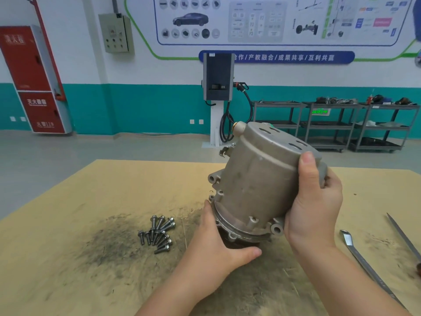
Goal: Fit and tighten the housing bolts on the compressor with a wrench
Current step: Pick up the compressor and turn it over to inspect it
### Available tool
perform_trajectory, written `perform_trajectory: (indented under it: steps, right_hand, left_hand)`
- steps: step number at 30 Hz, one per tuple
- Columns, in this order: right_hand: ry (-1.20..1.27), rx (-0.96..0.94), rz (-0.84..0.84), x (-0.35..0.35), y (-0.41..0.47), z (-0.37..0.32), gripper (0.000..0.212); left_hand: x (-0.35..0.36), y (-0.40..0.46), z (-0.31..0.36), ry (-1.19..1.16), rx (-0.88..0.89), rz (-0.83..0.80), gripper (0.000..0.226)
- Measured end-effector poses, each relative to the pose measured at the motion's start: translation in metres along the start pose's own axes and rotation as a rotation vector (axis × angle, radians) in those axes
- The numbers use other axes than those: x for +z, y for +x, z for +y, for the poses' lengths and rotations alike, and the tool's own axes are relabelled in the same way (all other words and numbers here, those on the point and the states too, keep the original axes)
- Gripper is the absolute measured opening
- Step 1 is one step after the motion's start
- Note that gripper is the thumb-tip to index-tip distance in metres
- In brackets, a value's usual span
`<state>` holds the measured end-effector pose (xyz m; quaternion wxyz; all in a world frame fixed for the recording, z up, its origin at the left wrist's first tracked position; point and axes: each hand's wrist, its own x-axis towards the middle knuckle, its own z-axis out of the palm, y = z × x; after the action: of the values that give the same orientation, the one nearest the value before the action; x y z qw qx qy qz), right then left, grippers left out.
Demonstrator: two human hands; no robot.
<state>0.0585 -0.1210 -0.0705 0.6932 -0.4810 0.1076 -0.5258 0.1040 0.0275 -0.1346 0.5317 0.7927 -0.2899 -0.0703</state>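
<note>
Compressor: grey cast-metal housing, held tilted above the bench, closed end up and away, flanged end down toward the person; a brass-coloured cap sits at its upper far edge. Left hand: cups the lower flanged end from beneath, thumb laid along the dark underside, fingers curled round the far side and mostly hidden. Right hand: grips the housing's right side, thumb pressed flat up the wall toward the top rim, fingers wrapped behind. Bolts: a loose heap of about a dozen flanged steel bolts lying on the bench, left of the compressor and apart from it, just beside the left hand's wrist line. Wrench: long flat steel tool lying on the bench to the right, untouched, its near end hidden by the right forearm. A second slim metal tool lies further right, near the frame edge; its type cannot be told. Bench: tan board surface with dark grease smudges around the bolts and below the compressor. Background: wall-mounted charger with a hanging cable, grey shelving carts, a red fire cabinet, a grey electrical box and a wall poster.
</note>
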Motion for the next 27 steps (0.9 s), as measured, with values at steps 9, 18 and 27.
perform_trajectory:
  steps: [9, 18, 27]
  right_hand:
    - [-0.088, 0.045, -0.050, -0.003, 0.003, 0.016, 0.099]
    - [-0.002, 0.050, -0.215, -0.015, 0.018, 0.019, 0.099]
    - [-0.056, 0.001, -0.200, -0.019, 0.016, 0.025, 0.098]
  left_hand:
    - [-0.021, 0.017, -0.005, 0.044, -0.056, -0.047, 0.141]
    - [-0.024, 0.018, -0.010, -0.049, 0.038, -0.064, 0.111]
    - [-0.027, 0.029, -0.011, -0.059, -0.006, -0.185, 0.118]
